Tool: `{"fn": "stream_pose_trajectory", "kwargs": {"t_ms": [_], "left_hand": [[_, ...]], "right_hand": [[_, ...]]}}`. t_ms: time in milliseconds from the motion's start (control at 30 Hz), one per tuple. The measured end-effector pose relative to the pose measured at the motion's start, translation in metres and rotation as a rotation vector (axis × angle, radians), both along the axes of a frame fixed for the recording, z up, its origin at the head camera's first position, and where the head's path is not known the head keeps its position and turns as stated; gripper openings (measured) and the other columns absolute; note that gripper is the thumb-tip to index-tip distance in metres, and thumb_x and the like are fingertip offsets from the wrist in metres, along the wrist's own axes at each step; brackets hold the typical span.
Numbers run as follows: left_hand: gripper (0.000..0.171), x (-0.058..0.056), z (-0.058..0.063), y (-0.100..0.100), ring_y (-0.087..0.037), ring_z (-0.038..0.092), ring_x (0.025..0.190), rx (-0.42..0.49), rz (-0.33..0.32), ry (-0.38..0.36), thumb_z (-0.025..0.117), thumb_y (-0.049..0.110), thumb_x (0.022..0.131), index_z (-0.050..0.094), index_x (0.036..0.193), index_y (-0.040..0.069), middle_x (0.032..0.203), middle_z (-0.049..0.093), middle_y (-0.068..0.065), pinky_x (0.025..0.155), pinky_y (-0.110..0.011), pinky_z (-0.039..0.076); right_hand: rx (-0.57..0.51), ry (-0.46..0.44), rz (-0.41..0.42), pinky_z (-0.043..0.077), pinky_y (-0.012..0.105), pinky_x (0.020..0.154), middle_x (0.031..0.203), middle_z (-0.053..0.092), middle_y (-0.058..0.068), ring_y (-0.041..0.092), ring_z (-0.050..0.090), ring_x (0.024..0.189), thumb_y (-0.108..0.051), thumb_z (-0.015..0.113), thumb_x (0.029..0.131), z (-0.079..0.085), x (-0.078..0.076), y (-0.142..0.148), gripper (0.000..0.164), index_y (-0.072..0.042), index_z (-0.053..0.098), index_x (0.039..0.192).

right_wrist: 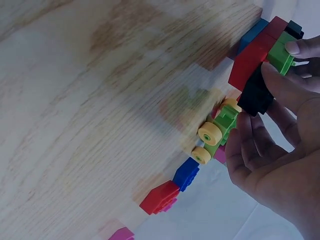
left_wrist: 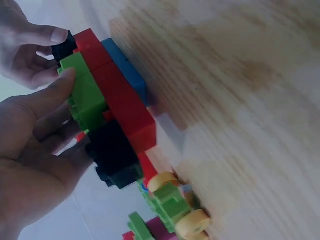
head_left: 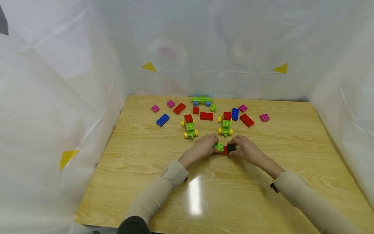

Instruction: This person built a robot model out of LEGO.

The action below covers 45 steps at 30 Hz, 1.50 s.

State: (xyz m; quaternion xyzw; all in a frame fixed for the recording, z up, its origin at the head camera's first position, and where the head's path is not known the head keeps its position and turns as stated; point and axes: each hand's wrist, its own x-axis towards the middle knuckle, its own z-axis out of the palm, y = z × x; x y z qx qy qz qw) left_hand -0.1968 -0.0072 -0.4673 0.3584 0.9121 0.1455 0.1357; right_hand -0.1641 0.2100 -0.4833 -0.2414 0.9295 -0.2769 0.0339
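My left hand (head_left: 203,146) grips a green brick (left_wrist: 87,95) on top of a row of red bricks (left_wrist: 122,100), thumb against its side. At the right end of that row, my right hand (head_left: 246,150) pinches a black brick (right_wrist: 256,92) between thumb and fingers. Another black brick (left_wrist: 115,152) sits at the row's left end, hidden behind the left hand in the head view. Below the red row shows a blue brick (left_wrist: 127,67). Both hands are close over the table, side by side.
Just beyond the hands stand two green cars with yellow wheels, one left (head_left: 190,127) and one right (head_left: 226,125). A green car base with blue wheels (head_left: 201,100) is at the table's back. Loose red, blue, pink and green bricks lie around, including a red one (head_left: 246,120).
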Motion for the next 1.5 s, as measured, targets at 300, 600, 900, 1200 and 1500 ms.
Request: {"fn": "stream_pose_trajectory", "kwargs": {"t_ms": [300,600,900,1200,1500], "left_hand": [[0.025,0.002,-0.005,0.004,-0.014,0.055,0.09,-0.019,-0.039,0.069,0.067,0.028,0.092,0.065,0.11,0.011,0.104,0.057,-0.001,0.072,-0.026,0.047],[0.029,-0.001,-0.016,-0.004,-0.015,0.055,0.096,0.059,-0.015,0.046,0.067,0.03,0.092,0.065,0.114,0.011,0.106,0.057,0.0,0.076,-0.026,0.048],[0.033,-0.004,-0.02,-0.011,-0.015,0.059,0.1,0.124,0.024,-0.016,0.068,0.032,0.091,0.066,0.117,0.013,0.11,0.06,0.002,0.084,-0.027,0.048],[0.033,-0.003,-0.02,-0.014,-0.013,0.059,0.1,0.122,0.036,0.001,0.068,0.034,0.091,0.067,0.116,0.013,0.111,0.061,0.002,0.084,-0.026,0.048],[0.034,-0.001,-0.017,-0.015,-0.014,0.06,0.1,0.116,0.041,0.014,0.067,0.034,0.091,0.066,0.117,0.013,0.112,0.061,0.002,0.084,-0.026,0.048]], "right_hand": [[-0.011,-0.022,-0.001,0.051,0.044,0.08,0.102,0.064,0.009,0.024,0.058,0.09,-0.013,0.081,0.078,-0.003,0.002,0.007,0.034,-0.004,0.067,0.108],[-0.039,-0.001,-0.014,0.051,0.041,0.076,0.099,0.063,0.008,0.023,0.059,0.089,-0.015,0.08,0.079,-0.007,0.004,0.004,0.033,-0.004,0.067,0.108],[-0.051,0.009,-0.018,0.051,0.041,0.074,0.099,0.062,0.008,0.023,0.059,0.089,-0.015,0.079,0.08,-0.009,0.003,0.001,0.033,-0.004,0.067,0.108],[-0.05,-0.003,-0.025,0.052,0.042,0.076,0.099,0.062,0.008,0.024,0.06,0.09,-0.015,0.079,0.08,-0.009,0.002,0.0,0.032,-0.004,0.067,0.108],[-0.032,0.005,-0.027,0.052,0.042,0.076,0.099,0.062,0.009,0.024,0.06,0.09,-0.015,0.079,0.08,-0.007,0.002,-0.002,0.033,-0.003,0.067,0.108]]}}
